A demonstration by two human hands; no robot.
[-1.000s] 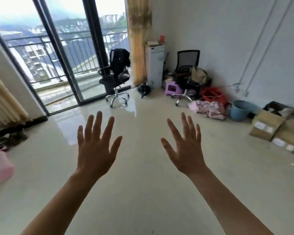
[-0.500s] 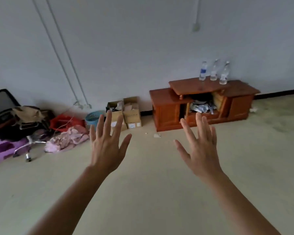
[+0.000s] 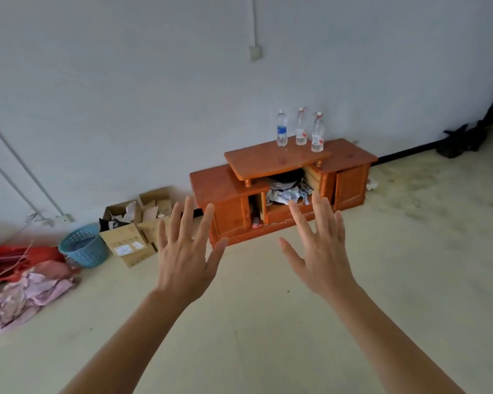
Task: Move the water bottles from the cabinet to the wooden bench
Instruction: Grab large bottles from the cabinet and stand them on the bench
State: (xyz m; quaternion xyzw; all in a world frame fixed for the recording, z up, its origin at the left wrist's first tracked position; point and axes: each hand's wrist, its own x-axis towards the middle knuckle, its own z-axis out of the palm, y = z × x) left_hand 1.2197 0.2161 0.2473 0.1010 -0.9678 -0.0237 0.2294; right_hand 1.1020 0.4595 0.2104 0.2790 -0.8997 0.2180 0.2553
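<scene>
Three clear water bottles stand upright on the raised top of a low orange-brown wooden cabinet (image 3: 271, 160) against the white wall: one with a blue label (image 3: 281, 129), one in the middle (image 3: 301, 127) and one on the right (image 3: 317, 132), both with red marks. My left hand (image 3: 184, 251) and my right hand (image 3: 322, 248) are stretched out in front of me, fingers spread, backs up, holding nothing. Both hands are well short of the cabinet. No wooden bench is in view.
Open cardboard boxes (image 3: 131, 231) and a blue plastic basket (image 3: 83, 245) sit on the floor left of the cabinet. Pink cloth (image 3: 23, 297) and a red bag (image 3: 9, 260) lie further left. A dark heap (image 3: 464, 140) lies at the right wall.
My view has swung right, from the balcony doors and office chairs to the cabinet wall, and the cabinet looks nearer and more central. Both hands stay spread and empty.
</scene>
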